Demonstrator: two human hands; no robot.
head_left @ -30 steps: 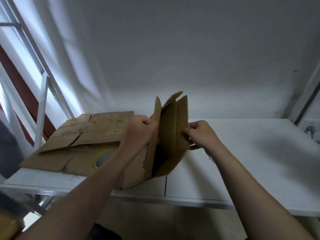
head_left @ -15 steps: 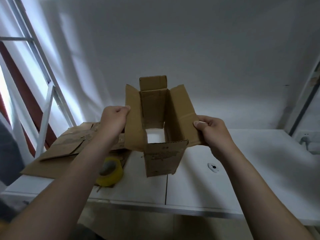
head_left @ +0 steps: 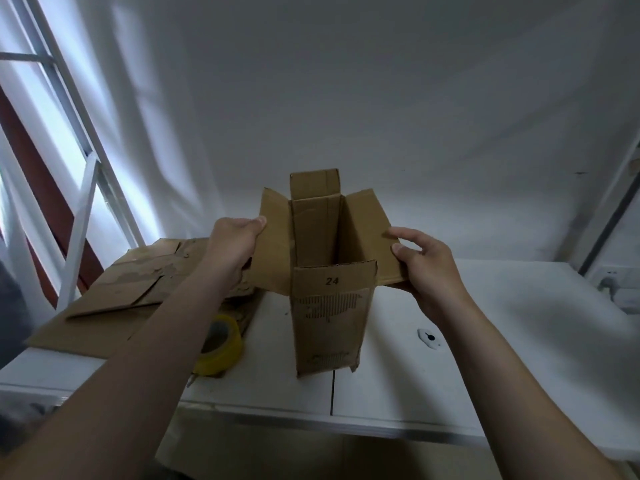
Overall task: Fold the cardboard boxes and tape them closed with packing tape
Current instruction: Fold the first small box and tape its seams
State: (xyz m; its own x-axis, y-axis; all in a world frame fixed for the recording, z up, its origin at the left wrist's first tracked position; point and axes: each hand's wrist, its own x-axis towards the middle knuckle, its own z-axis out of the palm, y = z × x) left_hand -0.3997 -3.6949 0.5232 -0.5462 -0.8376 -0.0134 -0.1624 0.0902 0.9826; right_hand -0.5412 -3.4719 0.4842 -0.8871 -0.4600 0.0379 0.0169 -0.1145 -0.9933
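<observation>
1. Nearest, the two forearms reach out over the white table [head_left: 519, 306]; the roll of yellow packing tape [head_left: 218, 346] lies beside the left arm, untouched.
2. The left hand [head_left: 235, 245] grips the left flap of the cardboard box [head_left: 329, 323]; the right hand [head_left: 426, 271] holds the right flap with the thumb on top — the hands well apart, one on each side.
3. The box stands squared up, tall, all four top flaps open; whether the bottom is closed cannot be told.
4. Behind it lies a stack of flattened cardboard [head_left: 131, 285] — by my reading, folding has only begun and no taping shows.
</observation>
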